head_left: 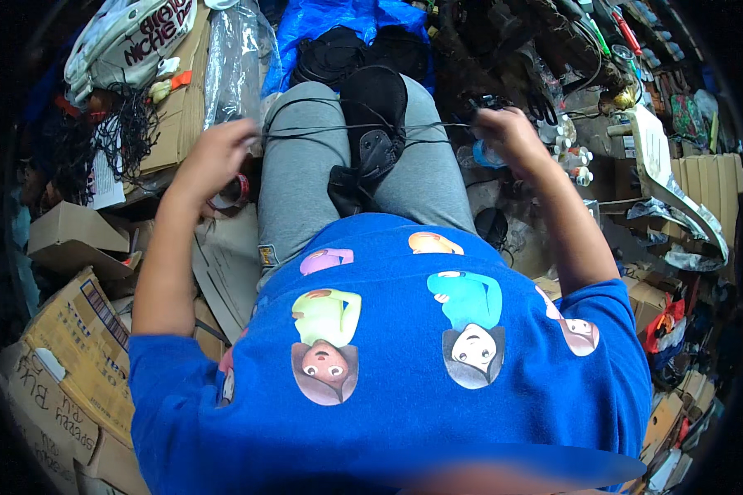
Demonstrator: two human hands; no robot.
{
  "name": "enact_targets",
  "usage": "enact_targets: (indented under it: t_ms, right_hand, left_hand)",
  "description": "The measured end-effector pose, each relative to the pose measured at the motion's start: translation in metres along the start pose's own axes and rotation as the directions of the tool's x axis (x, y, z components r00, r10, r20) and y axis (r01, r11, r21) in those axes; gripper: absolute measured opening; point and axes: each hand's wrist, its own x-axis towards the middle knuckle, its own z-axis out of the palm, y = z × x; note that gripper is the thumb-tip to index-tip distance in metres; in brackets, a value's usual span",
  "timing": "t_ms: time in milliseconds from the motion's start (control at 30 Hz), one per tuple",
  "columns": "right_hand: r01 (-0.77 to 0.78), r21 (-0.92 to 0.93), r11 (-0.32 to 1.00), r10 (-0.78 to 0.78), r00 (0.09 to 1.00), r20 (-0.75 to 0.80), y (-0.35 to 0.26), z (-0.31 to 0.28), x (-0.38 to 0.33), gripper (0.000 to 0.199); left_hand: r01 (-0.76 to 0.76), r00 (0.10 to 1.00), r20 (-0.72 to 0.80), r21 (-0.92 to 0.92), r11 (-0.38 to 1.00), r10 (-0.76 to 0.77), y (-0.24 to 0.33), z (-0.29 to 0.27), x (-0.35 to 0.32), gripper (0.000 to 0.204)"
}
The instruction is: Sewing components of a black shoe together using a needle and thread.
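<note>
A black shoe (374,106), its eyelet flap turned toward me, is wedged between my grey-trousered thighs. Black cord (330,128), thin like shoelace, runs across my lap in several strands that pass over the shoe. To the left of my knees, my left hand (223,157) is closed around one end of the cord. Off to the right, my right hand (513,140) grips the other end, its fingers curled. The strands between the two hands look fairly taut. A dark object (490,101) shows just beyond my right hand; its kind is unclear.
Blue plastic sheeting (305,21) with black round-edged pieces (332,56) lies beyond my knees. At left are a tangle of black laces (128,132), a tape roll (233,193) and cardboard boxes (78,239). Small bottles (571,157) and a white chair-like frame (656,153) stand right.
</note>
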Motion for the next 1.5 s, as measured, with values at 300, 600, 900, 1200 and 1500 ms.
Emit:
enact_targets:
  t_ms: [300, 600, 900, 1200, 1500]
  right_hand:
    - [0.061, 0.883, -0.465, -0.097, 0.988, -0.12, -0.074, -0.017, 0.047, 0.024]
    - [-0.331, 0.393, 0.858, 0.325, 0.942, 0.083, 0.088, 0.018, -0.082, 0.03]
    - [-0.743, -0.049, 0.668, 0.743, 0.662, 0.099, 0.208, 0.001, -0.2, 0.044]
    - [-0.167, 0.716, 0.678, 0.107, 0.986, 0.13, -0.055, 0.035, 0.003, 0.028]
    - [-0.312, 0.519, 0.796, 0.258, 0.95, 0.175, 0.017, 0.029, -0.015, 0.011]
  left_hand:
    - [-0.125, 0.979, -0.126, -0.992, -0.013, 0.16, 0.083, -0.024, 0.015, 0.011]
    - [0.207, 0.922, -0.367, 0.184, 0.961, -0.128, -0.035, -0.127, -0.045, 0.021]
    - [0.505, 0.695, -0.614, 0.046, 0.862, -0.374, -0.082, -0.157, -0.087, 0.03]
    - [-0.118, 0.988, 0.058, -0.314, 0.942, 0.143, 0.065, 0.051, 0.021, 0.023]
    - [0.251, 0.959, 0.04, -0.574, 0.779, -0.28, -0.039, -0.001, -0.023, 0.018]
